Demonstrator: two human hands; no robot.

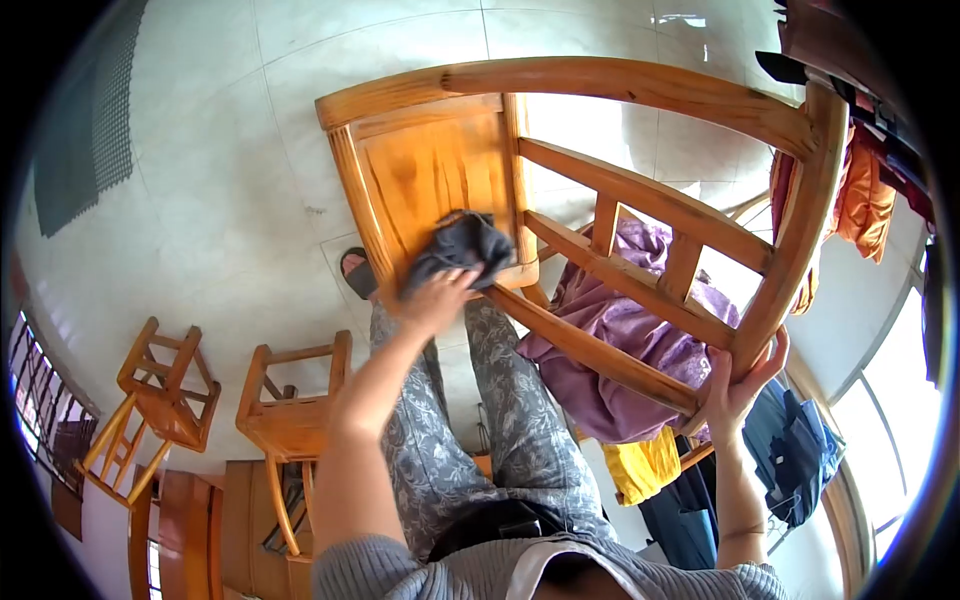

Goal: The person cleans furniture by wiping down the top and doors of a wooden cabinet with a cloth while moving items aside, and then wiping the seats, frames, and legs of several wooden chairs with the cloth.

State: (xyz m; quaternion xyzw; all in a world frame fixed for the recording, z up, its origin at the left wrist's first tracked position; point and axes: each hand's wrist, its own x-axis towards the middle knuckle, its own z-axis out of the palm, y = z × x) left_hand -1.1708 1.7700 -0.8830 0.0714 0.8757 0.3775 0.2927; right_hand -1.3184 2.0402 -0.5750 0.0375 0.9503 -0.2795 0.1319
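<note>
A varnished wooden chair (630,85) stands tilted in front of me, its seat panel (400,170) to the left and its slatted back reaching to the right. My left hand (440,303) presses a dark cloth (462,250) against the seat near its edge; hand and cloth are slightly blurred. At the right, my right hand (742,385) grips the lower corner of the chair back, thumb and fingers around the wood. Behind the back slats lies a purple patterned fabric (610,345), partly hidden.
Two wooden chairs (290,425) (172,405) stand at the lower left. Clothes hang at the right, including an orange garment (866,205) and a yellow cloth (643,467). A dark mat (80,140) lies on the tiled floor (230,200). My slippered foot (355,270) is beside the seat.
</note>
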